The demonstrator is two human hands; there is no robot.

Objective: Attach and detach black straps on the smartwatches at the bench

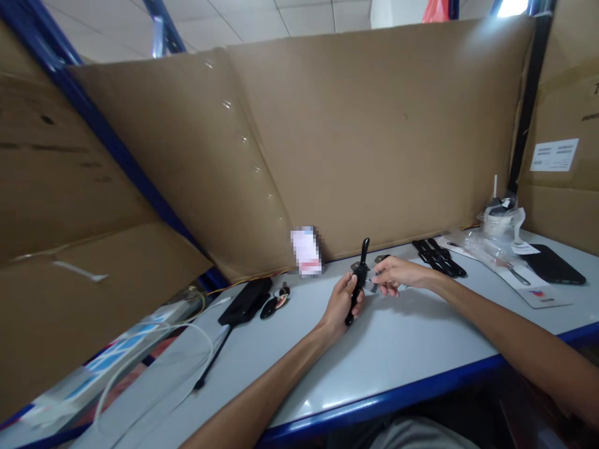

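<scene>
My left hand (342, 303) is wrapped round a long black plastic part (360, 269) and holds it upright above the grey table (397, 355). Its rounded top end sticks up past my fingers. My right hand (392, 274) is just to the right of it, fingers pinched together on a small grey piece (373, 282) that touches the black part's middle. What that small piece is I cannot make out.
Several black arm-shaped parts (438, 256) lie behind my right hand. Clear plastic bags (498, 234), a tool and a dark phone (556, 264) sit far right. A black device with a cable (246, 300) and a small keyfob-like item (275, 303) lie left. Cardboard walls (299, 143) enclose the table.
</scene>
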